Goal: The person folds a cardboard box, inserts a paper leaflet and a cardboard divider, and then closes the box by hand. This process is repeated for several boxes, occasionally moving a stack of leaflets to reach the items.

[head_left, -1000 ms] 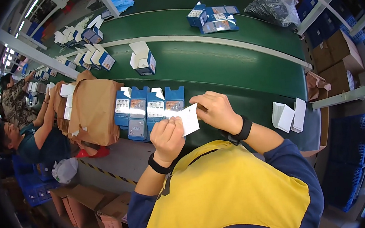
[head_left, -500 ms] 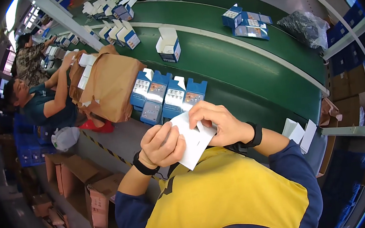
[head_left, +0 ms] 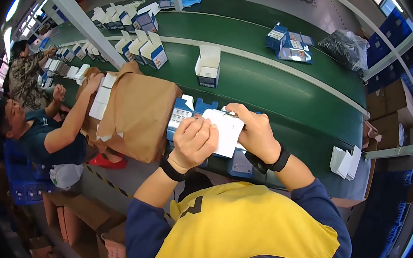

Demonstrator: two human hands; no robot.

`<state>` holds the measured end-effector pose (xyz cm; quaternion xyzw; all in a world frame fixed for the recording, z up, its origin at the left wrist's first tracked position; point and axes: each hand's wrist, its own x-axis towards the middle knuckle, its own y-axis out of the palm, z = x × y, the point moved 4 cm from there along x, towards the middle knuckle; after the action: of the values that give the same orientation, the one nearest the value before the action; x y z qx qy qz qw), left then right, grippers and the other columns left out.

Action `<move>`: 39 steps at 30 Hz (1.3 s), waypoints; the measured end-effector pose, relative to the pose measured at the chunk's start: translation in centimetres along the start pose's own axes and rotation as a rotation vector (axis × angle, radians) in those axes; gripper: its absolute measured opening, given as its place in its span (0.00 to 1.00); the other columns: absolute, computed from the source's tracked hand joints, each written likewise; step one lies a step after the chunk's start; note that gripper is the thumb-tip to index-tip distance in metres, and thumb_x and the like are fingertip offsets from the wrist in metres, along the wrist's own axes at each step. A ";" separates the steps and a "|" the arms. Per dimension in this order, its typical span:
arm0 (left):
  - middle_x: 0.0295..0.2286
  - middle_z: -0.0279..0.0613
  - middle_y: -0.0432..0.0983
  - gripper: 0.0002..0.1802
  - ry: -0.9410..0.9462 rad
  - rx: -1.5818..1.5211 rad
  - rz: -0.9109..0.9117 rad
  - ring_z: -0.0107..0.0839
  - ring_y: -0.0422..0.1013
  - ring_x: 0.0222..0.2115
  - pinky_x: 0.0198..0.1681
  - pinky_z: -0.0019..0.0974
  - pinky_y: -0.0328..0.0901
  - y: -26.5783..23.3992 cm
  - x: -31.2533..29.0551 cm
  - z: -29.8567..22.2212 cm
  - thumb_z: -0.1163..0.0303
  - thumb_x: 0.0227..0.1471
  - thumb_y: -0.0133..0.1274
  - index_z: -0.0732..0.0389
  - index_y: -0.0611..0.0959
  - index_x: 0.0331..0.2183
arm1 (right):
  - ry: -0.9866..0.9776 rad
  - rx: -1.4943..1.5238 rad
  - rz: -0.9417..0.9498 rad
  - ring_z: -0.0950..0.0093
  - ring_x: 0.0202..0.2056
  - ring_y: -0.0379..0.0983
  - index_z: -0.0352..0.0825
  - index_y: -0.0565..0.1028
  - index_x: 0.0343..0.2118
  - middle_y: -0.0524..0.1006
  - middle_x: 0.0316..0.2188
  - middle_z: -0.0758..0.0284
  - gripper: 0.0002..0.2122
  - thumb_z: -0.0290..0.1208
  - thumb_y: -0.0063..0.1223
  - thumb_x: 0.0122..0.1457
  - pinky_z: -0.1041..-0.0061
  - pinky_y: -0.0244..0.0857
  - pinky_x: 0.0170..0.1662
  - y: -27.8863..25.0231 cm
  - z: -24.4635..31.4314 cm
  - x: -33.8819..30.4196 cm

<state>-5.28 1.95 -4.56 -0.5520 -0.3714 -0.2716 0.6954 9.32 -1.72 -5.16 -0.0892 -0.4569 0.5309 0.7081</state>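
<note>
Both my hands hold a flat white paperboard piece (head_left: 226, 139) up in front of my chest. My left hand (head_left: 194, 143) is closed on its left side, fingers curled over the edge. My right hand (head_left: 258, 135) grips its upper right corner, with the thumb and fingers bent around it. Beneath my hands stand blue printed boxes (head_left: 179, 115) with flaps up, partly hidden by the hands and the paperboard. Another blue box panel (head_left: 240, 165) shows just below the paperboard.
A green conveyor (head_left: 283, 101) runs across, carrying an open white-and-blue carton (head_left: 208, 74) and unfolded blue boxes (head_left: 290, 46). At left is a large brown paper bundle (head_left: 139, 105); a co-worker's hand (head_left: 94, 84) touches its white pieces. Folded white pieces (head_left: 345, 163) lie at right.
My hands have moved forward with the white paperboard, now over the blue boxes. My right hand has shifted to its corner. The view has shifted, and the co-worker's arms have moved.
</note>
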 end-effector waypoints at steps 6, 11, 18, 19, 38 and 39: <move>0.28 0.45 0.72 0.11 0.030 -0.146 -0.042 0.39 0.71 0.28 0.28 0.38 0.66 -0.2 -2.7 7.4 0.78 0.36 0.54 0.66 0.74 0.29 | 0.317 0.374 -0.153 0.74 0.35 0.75 0.35 0.68 0.48 0.77 0.34 0.65 0.23 0.12 0.48 0.46 0.78 0.68 0.35 7.5 -0.7 2.2; 0.28 0.44 0.71 0.13 0.141 -0.226 -0.074 0.40 0.71 0.28 0.27 0.39 0.67 -2.6 -5.3 11.6 0.77 0.35 0.54 0.65 0.75 0.29 | 0.772 1.097 0.116 0.77 0.41 0.70 0.35 0.70 0.48 0.75 0.40 0.67 0.23 0.10 0.47 0.46 0.79 0.66 0.41 11.0 2.2 5.1; 0.33 0.48 0.73 0.18 -0.403 -0.186 0.035 0.48 0.71 0.35 0.38 0.41 0.66 -0.4 -6.8 24.7 0.70 0.39 0.57 0.62 0.74 0.36 | 0.531 0.362 0.247 0.73 0.42 0.70 0.38 0.70 0.48 0.73 0.42 0.65 0.25 0.11 0.44 0.46 0.79 0.62 0.46 13.6 -0.1 13.2; 0.33 0.48 0.73 0.18 -0.396 -0.184 0.013 0.48 0.71 0.35 0.38 0.41 0.66 -0.1 -7.5 26.6 0.70 0.39 0.57 0.62 0.74 0.36 | 0.505 0.256 0.212 0.71 0.41 0.71 0.39 0.70 0.48 0.73 0.41 0.64 0.24 0.12 0.44 0.46 0.78 0.65 0.44 14.1 -2.1 14.5; 0.33 0.55 0.74 0.13 -1.241 -0.351 0.759 0.48 0.71 0.37 0.39 0.46 0.66 21.1 -16.7 39.7 0.66 0.48 0.45 0.62 0.78 0.34 | 0.602 0.380 -0.096 0.68 0.36 0.73 0.41 0.74 0.43 0.71 0.42 0.63 0.22 0.11 0.40 0.46 0.74 0.75 0.26 28.2 -12.0 31.3; 0.31 0.54 0.75 0.13 -1.181 -0.389 0.702 0.48 0.71 0.36 0.39 0.46 0.66 21.8 -15.2 38.1 0.67 0.50 0.42 0.61 0.80 0.33 | 0.594 0.358 -0.138 0.66 0.38 0.73 0.41 0.74 0.43 0.72 0.42 0.62 0.22 0.12 0.41 0.46 0.73 0.75 0.28 28.4 -12.6 31.6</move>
<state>-5.12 43.72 -24.94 -0.8079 -0.4311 0.2514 0.3134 0.20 41.07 -12.21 -0.0831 -0.1357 0.5043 0.8487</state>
